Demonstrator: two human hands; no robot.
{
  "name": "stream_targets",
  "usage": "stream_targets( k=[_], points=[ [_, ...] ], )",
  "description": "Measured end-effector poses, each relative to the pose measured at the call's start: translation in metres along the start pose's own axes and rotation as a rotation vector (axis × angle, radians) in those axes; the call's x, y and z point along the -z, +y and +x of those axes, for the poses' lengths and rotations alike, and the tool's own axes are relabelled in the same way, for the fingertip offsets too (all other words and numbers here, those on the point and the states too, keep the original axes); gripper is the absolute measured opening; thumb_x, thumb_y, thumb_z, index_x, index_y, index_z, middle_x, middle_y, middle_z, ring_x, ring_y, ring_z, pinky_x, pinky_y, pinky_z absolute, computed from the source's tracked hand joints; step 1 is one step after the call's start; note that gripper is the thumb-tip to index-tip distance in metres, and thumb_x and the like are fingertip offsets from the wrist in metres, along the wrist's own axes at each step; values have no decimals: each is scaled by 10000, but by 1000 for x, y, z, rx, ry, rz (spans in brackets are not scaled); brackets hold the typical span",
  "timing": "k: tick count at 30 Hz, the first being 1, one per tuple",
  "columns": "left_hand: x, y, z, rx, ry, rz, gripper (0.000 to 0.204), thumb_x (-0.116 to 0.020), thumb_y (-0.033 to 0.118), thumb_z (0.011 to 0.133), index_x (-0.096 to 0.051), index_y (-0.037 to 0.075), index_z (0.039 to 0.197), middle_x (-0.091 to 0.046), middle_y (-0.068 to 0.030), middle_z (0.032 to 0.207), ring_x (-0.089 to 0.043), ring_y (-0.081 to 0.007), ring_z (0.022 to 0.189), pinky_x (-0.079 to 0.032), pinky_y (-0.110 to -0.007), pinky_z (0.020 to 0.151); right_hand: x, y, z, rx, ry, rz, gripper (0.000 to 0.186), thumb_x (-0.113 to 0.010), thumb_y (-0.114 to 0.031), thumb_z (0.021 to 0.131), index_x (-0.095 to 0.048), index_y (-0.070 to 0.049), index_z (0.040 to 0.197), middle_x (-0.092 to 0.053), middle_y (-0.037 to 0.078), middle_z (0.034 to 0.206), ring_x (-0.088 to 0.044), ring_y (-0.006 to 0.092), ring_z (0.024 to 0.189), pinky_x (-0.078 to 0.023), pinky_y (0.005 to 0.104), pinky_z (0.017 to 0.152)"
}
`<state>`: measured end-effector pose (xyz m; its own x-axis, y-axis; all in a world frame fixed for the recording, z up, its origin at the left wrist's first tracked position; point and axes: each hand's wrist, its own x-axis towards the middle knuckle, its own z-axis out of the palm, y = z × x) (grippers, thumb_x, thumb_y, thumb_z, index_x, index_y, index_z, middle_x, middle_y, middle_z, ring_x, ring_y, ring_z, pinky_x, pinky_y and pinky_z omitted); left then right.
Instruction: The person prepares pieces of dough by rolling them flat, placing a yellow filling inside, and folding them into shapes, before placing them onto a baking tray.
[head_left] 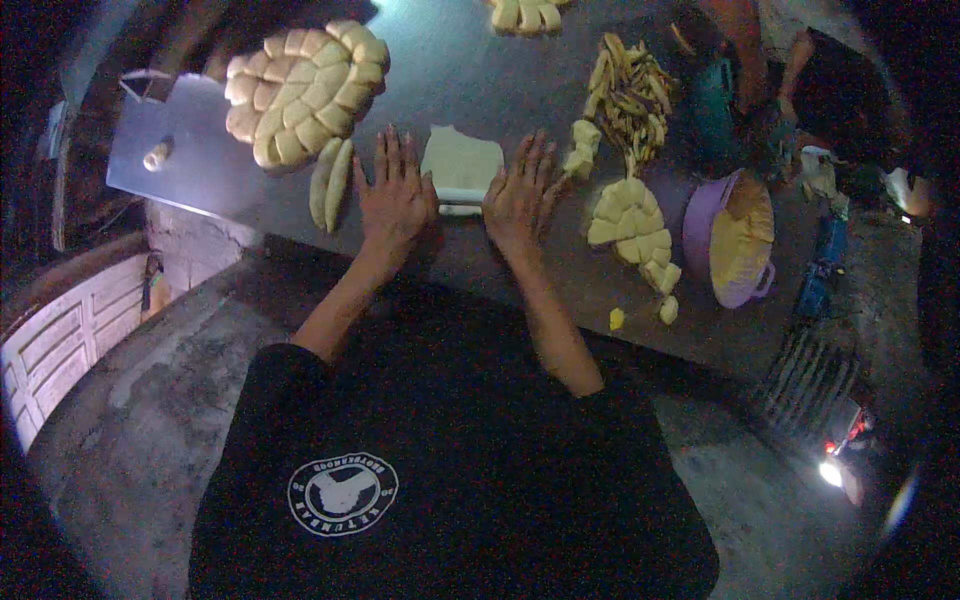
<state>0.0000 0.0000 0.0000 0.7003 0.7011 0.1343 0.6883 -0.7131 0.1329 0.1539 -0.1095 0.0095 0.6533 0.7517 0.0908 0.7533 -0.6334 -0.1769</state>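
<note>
A thin rectangular sheet of pale dough point(461, 160) lies on the table between my hands. Across its near end runs a white rod point(460, 196), which looks like a rolling pin; its ends are hidden by my palms. My left hand point(394, 192) lies flat with fingers stretched forward, palm over the rod's left end. On the right end rests my right hand point(518, 190), also open, its fingers pointing away from me. Beside my left hand lie two long dough rolls point(330, 185). Small dough pieces point(582, 148) are close to my right fingertips.
A round cluster of dough pieces point(305, 90) sits far left. To the right are a pile of brownish-yellow strips point(630, 95), more dough lumps point(632, 225) and a purple basin point(697, 240). Another person's arm point(740, 50) shows at the far right. The table's front edge point(640, 345) is near my body.
</note>
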Motion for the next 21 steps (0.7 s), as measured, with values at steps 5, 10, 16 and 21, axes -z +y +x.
stream_targets(
  k=[5, 10, 16, 21],
  points=[
    [12, 17, -45, -70, -15, -20, 522, -505, 336, 961, -475, -8, 1353, -323, -222, 1530, -297, -375, 1421, -245, -595, 1106, 6, 18, -33, 36, 6, 56, 554, -307, -177, 1006, -223, 51, 1504, -191, 228, 1585, -200, 409, 1458, -105, 586, 1170],
    [-12, -36, -33, -377, -245, -141, 455, -564, 248, 864, -507, -8, 1236, -463, -233, 1345, -437, -378, 1261, -360, -523, 1021, 5, 8, -38, 122, 10, 669, 513, -282, -101, 1009, -238, 66, 1492, -223, 251, 1564, -174, 408, 1463, -135, 537, 1185],
    [-35, -24, 49, -361, 221, -84, 466, -569, 277, 864, -514, 43, 1262, -490, -159, 1290, -479, -321, 1152, -402, -443, 906, -29, 29, 42, 164, 102, 125, 568, -295, -239, 1019, -245, 77, 1487, -229, 279, 1552, -197, 412, 1456, -100, 528, 1191],
    [-58, -15, 131, -189, 363, -34, 474, -562, 360, 884, -509, 136, 1298, -514, -76, 1259, -479, -280, 1122, -388, -426, 894, -28, 22, 121, -20, 144, -61, 587, -290, -299, 1027, -259, 65, 1487, -197, 261, 1570, -156, 406, 1468, -90, 537, 1188]
  ],
)
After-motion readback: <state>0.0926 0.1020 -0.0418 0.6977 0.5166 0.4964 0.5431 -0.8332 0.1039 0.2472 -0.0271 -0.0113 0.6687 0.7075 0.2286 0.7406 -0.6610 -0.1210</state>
